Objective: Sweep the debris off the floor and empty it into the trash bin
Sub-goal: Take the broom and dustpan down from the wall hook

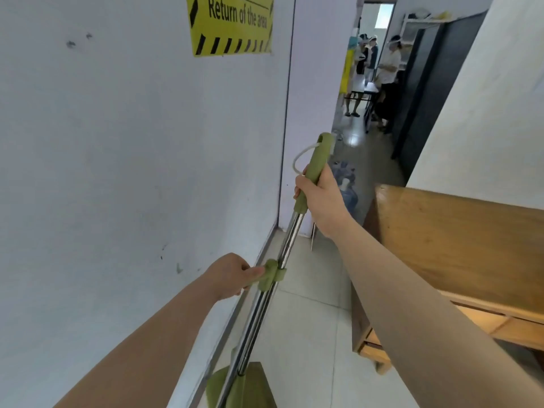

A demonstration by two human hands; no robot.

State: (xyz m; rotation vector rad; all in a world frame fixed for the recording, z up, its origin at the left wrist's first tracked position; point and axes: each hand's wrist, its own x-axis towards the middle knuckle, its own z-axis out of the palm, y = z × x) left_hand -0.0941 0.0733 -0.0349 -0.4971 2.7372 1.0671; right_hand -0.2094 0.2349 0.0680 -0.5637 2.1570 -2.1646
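A broom with a steel pole (290,231) and a green top grip stands against the white wall, clipped side by side to the steel handle of a green dustpan (232,387) at the bottom edge. My right hand (319,195) is closed around the broom's green grip, just below its white hanging loop. My left hand (232,275) grips the green end piece of the dustpan handle at the clip (272,275) joining the two poles. No debris or trash bin shows in view.
A white wall (132,172) runs along the left with a yellow sign (232,23). A wooden desk (459,260) stands close on the right. Ahead, a narrow corridor holds blue water jugs (346,184) on the floor and several people (382,75) by a table.
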